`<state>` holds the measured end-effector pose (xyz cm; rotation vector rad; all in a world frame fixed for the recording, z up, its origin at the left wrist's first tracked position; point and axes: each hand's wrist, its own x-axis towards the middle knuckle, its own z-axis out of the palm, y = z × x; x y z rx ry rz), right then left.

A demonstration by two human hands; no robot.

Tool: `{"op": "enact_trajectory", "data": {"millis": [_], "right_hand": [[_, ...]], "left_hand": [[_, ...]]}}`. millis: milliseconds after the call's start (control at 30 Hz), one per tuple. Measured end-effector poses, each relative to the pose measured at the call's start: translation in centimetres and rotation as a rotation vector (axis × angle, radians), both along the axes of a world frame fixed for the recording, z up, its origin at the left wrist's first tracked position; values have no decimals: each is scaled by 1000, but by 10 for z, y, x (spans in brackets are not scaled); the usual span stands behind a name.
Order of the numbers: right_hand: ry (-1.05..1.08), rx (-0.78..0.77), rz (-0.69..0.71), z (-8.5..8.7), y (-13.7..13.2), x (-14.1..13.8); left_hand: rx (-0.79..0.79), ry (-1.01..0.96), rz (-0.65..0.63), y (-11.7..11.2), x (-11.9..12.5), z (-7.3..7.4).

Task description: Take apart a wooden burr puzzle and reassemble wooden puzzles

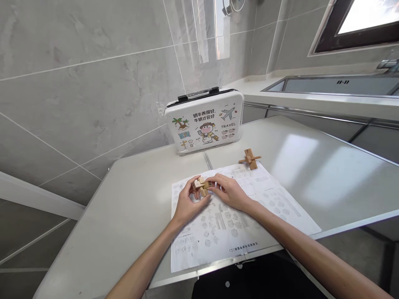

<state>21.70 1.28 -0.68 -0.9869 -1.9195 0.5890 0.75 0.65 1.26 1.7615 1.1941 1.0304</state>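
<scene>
Between my two hands is a wooden burr puzzle (204,192) of light, interlocking notched sticks, held just over the printed sheet. My left hand (187,201) curls round its left and lower side, thumb below and fingers behind. From the right, my right hand (229,191) pinches a stick end that bears a dark mark. My fingers partly cover the puzzle, so how its inner pieces fit cannot be seen. Under both hands lies a large paper sheet (218,245) printed with small puzzle diagrams. A second wooden puzzle, cross-shaped (250,159), rests at the sheet's far right corner.
A white plastic-wrapped case (204,124) with cartoon prints and a black handle stands at the table's back, near the tiled wall (93,91). The grey table (131,199) has a seam across it. Behind on the right is a counter with a sink (330,85).
</scene>
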Motion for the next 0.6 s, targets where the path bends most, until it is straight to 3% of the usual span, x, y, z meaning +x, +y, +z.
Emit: {"op": "enact_trajectory", "data": {"millis": [300, 600], "right_hand": [[40, 26, 5, -2, 0, 1], [75, 49, 33, -5, 2, 1]], "left_hand": [[70, 67, -14, 2, -1, -2], [18, 119, -41, 3, -1, -4]]}}
